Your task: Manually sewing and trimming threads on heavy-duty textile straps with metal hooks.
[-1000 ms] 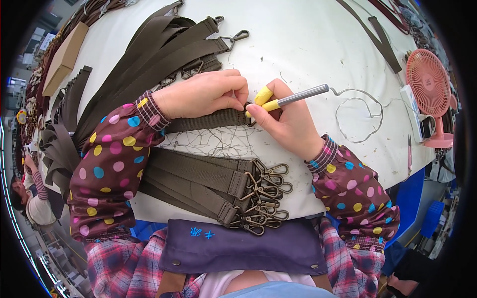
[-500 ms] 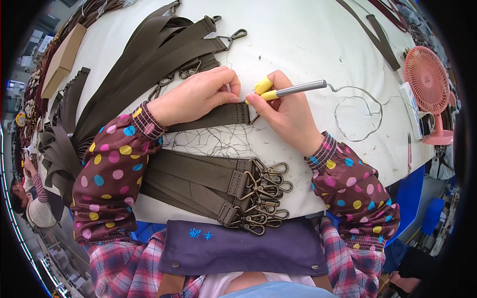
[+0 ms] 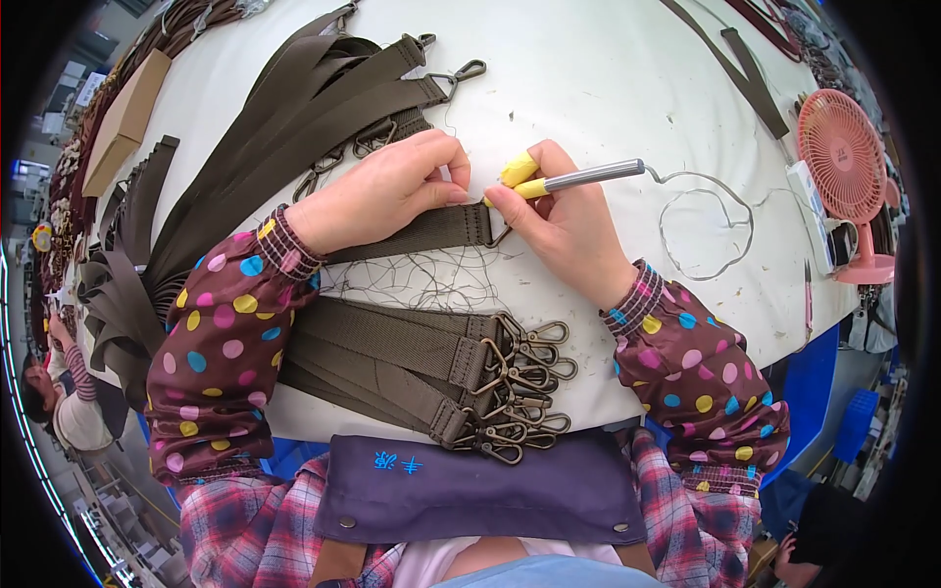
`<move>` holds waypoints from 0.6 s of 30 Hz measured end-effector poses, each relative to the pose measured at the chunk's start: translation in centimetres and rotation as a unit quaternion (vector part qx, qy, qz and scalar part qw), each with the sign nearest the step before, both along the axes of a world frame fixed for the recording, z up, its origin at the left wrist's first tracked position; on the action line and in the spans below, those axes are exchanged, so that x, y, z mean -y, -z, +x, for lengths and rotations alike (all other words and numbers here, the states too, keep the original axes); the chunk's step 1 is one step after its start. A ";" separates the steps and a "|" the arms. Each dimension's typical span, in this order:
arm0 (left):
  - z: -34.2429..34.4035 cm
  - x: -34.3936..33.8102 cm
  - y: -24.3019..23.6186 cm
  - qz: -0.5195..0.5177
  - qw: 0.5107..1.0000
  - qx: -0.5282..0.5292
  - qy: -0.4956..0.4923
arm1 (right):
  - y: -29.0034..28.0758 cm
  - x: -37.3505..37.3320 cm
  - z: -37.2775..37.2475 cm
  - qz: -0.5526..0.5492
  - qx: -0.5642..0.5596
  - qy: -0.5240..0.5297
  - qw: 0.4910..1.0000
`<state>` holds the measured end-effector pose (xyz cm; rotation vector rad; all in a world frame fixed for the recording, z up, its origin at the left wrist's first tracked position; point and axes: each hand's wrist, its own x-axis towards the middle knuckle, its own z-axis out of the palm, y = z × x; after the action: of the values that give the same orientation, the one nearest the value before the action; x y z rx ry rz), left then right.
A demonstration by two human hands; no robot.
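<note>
A dark olive webbing strap (image 3: 421, 232) with a stitched end and metal ring lies under my hands. My left hand (image 3: 387, 188) rests over it, thumb and forefinger pinched close to its stitched end; whatever is between them is too small to make out. My right hand (image 3: 569, 223) grips a corded thread burner pen (image 3: 593, 174) with a grey barrel and yellow grip. The pen's working end is at the strap's stitched end, near my left fingertips. A yellow wrap (image 3: 520, 169) covers my right forefinger's tip.
Closer to me lie stacked straps (image 3: 392, 338) with several snap hooks (image 3: 524, 382). Loose thread ends (image 3: 421, 279) are scattered between. More straps (image 3: 284, 108) spread to the far left, beside a cardboard box (image 3: 125, 118). A pink fan (image 3: 841, 157) and white power box (image 3: 809, 216) stand right.
My left forearm has shifted very slightly to the right. Both hands keep their places at the strap end, and the pen stays in my right hand.
</note>
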<state>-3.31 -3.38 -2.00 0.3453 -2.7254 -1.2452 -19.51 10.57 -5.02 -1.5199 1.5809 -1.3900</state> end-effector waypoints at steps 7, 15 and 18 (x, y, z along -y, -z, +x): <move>0.7 -0.2 -0.4 -0.089 0.994 0.065 0.000 | -0.4 0.4 0.3 0.001 0.057 0.013 0.998; 1.2 -1.5 0.8 -0.160 0.986 0.000 -0.050 | -0.6 0.3 0.4 0.016 0.040 -0.009 0.999; 1.5 -1.7 1.1 -0.224 0.973 -0.056 -0.028 | -0.6 0.3 0.4 0.015 0.032 -0.013 0.999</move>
<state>-1.84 -1.65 -3.10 0.2847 -2.7685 -0.5861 -19.10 10.27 -4.44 -1.4584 1.5318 -1.3804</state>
